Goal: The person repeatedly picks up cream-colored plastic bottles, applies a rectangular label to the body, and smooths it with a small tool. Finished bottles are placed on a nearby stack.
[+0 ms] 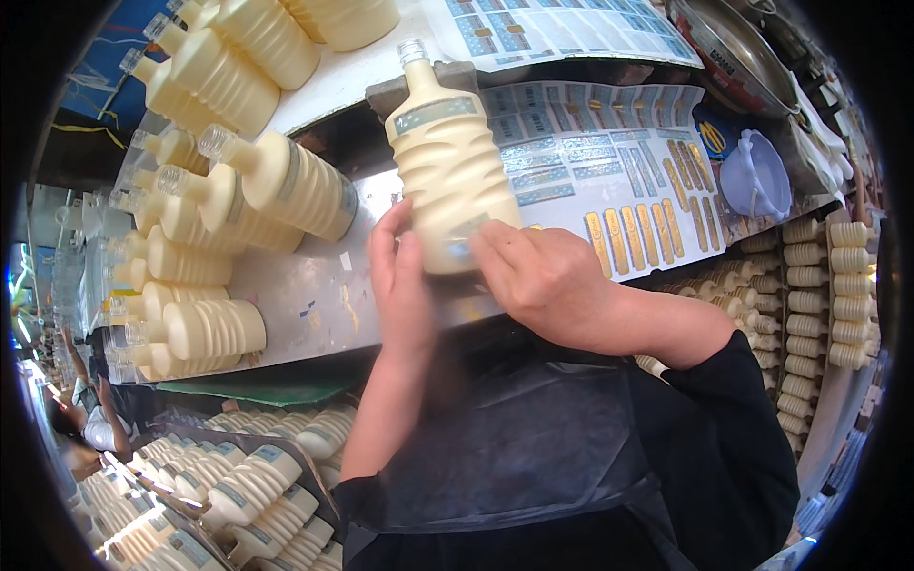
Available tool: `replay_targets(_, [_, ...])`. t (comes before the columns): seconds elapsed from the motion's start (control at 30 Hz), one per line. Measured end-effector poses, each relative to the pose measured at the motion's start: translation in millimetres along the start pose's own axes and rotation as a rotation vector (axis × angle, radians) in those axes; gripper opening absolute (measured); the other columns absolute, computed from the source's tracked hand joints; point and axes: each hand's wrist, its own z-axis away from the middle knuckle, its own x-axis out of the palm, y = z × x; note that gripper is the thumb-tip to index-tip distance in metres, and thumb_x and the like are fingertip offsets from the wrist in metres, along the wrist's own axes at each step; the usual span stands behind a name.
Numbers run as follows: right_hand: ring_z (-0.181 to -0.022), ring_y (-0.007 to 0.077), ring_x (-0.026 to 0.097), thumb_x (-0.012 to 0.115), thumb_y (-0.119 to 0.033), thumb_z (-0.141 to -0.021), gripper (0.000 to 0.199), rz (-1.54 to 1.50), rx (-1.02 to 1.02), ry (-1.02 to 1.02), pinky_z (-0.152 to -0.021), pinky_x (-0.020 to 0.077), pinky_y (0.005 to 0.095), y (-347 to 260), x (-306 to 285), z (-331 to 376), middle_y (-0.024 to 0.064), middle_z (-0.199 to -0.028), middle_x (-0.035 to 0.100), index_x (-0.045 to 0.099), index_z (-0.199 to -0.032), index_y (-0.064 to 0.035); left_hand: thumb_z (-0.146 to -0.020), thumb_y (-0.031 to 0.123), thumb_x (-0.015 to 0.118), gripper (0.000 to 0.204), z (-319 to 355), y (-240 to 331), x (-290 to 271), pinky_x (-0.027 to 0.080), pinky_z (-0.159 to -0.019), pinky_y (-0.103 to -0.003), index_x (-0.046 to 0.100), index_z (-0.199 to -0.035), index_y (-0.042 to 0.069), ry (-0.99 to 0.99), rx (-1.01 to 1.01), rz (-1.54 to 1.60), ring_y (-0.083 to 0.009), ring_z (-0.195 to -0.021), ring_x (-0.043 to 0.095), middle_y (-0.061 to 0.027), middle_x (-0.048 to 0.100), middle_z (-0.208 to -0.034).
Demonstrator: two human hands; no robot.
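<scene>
A cream bottle with wavy ridges and a clear ribbed neck lies tilted in front of me, its shoulder against a dark block. A grey-blue label band runs across that shoulder. My left hand is curled against the bottle's lower left side, thumb and fingers touching it. At the lower right, my right hand has its fingers pinched together on a small grey-blue label near the bottle's base. Slight blur hides the label's edges and exactly how the fingertips grip it.
Sheets of blue and gold stickers lie to the right, by a lilac bucket. More cream bottles line the metal table at left. Racks of bottles stand below left and right. A person is at far left.
</scene>
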Motion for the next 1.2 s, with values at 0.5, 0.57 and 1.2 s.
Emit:
replay_targets(0.5, [-0.063, 0.0227, 0.065, 0.071, -0.013, -0.085, 0.027, -0.107, 0.065, 0.099, -0.056, 0.0503, 0.0327, -8, 0, 37, 0.0141, -0.101, 0.072, 0.072, -0.108, 0.0001, -0.097, 0.026, 0.068, 0.051, -8, -22, 6, 0.037, -0.111, -0.042, 0.050, -0.139, 0.003, 0.059, -0.020, -0.016, -0.0265, -0.126, 0.047, -0.0147, 0.051, -0.129])
replay_targets(0.57, [-0.065, 0.0266, 0.066, 0.072, -0.016, -0.090, 0.024, -0.328, 0.181, 0.149, -0.058, 0.0514, 0.0354, 11, 3, 32, 0.0126, -0.094, 0.071, 0.073, -0.110, -0.0016, -0.099, 0.024, 0.064, 0.053, -1, -28, 2, 0.036, -0.114, -0.042, 0.047, -0.146, 0.004, 0.032, 0.005, 0.047, -0.0272, -0.129, 0.046, -0.0151, 0.050, -0.132])
replay_targets(1.2, [-0.072, 0.0108, 0.055, 0.083, -0.042, -0.084, 0.072, -0.947, 0.859, 0.001, -0.067, 0.0475, 0.0283, 27, 47, 7, -0.0006, -0.077, 0.053, 0.052, -0.132, 0.0016, -0.093, 0.014, 0.072, 0.072, 11, -14, 19, 0.041, -0.113, -0.040, 0.035, -0.154, 0.001, 0.031, -0.018, 0.044, -0.0264, -0.135, 0.047, -0.0165, 0.041, -0.145])
